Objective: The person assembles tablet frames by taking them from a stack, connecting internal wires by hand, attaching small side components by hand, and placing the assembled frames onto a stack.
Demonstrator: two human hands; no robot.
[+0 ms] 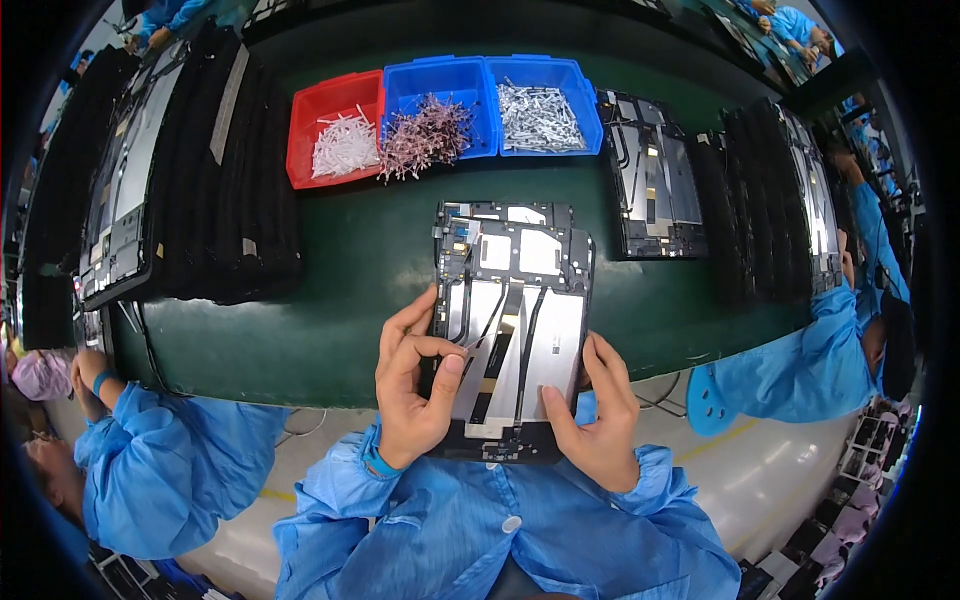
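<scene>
An opened tablet assembly (560, 330), with a silver back plate, black frame and thin black cables, is held tilted in front of my body. My left hand (412, 390) is closed at its left edge, thumb and index finger pinched by a thin black cable (486, 332); whether they grip it cannot be made out. On the right edge, my right hand (600, 415) grips the assembly, its thumb lying over the silver plate and its fingers outside the frame. Behind its upper end shows the top of a second similar assembly (490, 210), mostly hidden.
On the green table (350, 330) stand a red bin (300, 150) of white pieces, a blue bin (400, 75) of brownish parts and another blue bin (590, 120) of silvery parts. Tablet stacks (215, 200) rise left, more (750, 190) right. Blue-sleeved people (180, 460) sit either side.
</scene>
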